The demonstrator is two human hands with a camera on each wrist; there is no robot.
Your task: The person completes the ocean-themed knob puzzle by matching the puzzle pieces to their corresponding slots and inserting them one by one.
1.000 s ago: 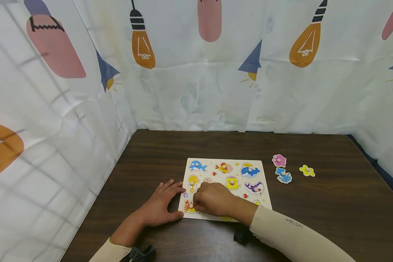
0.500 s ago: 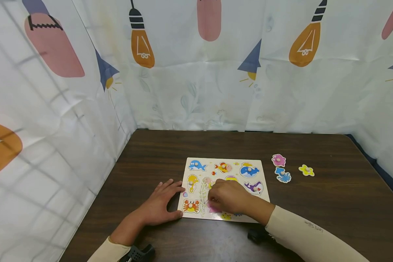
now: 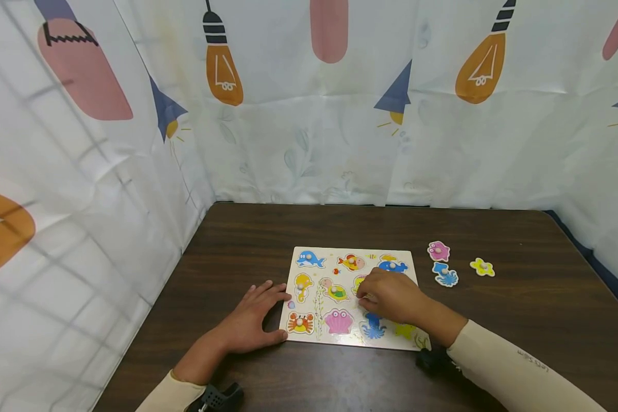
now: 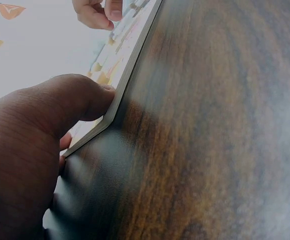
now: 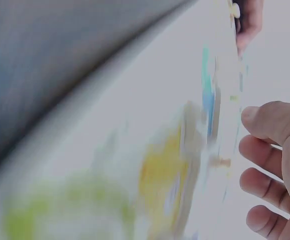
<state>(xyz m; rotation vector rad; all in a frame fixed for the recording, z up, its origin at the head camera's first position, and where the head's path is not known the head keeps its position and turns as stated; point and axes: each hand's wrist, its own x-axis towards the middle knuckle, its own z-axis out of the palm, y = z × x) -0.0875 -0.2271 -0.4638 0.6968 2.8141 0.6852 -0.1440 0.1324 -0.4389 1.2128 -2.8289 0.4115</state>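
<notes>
A wooden sea-animal peg puzzle board [image 3: 316, 306] lies flat on the dark table. My left hand [image 3: 252, 320] rests flat on the table with straight fingers, and its thumb [image 4: 80, 102] presses the board's near-left corner [image 4: 114, 107]. My right hand [image 3: 388, 294] hovers over the board's middle right with loosely curled fingers, hiding the pieces beneath it. The blurred right wrist view shows its thumb [image 5: 270, 122] and fingers apart, with nothing between them. A crab piece [image 3: 300, 324] sits in the near-left slot. Pink, blue and yellow printed slots [image 3: 338, 321] lie along the near edge.
Three loose pieces lie on the table right of the board: pink [image 3: 438, 251], blue [image 3: 446, 275] and yellow [image 3: 482, 267]. Printed curtains close off the table at the back and on both sides. Black wrist mounts [image 3: 218, 397] show at the near edge.
My right hand has let go of the crab piece at the board's near left and moved right and away across the board. The left hand has stayed still.
</notes>
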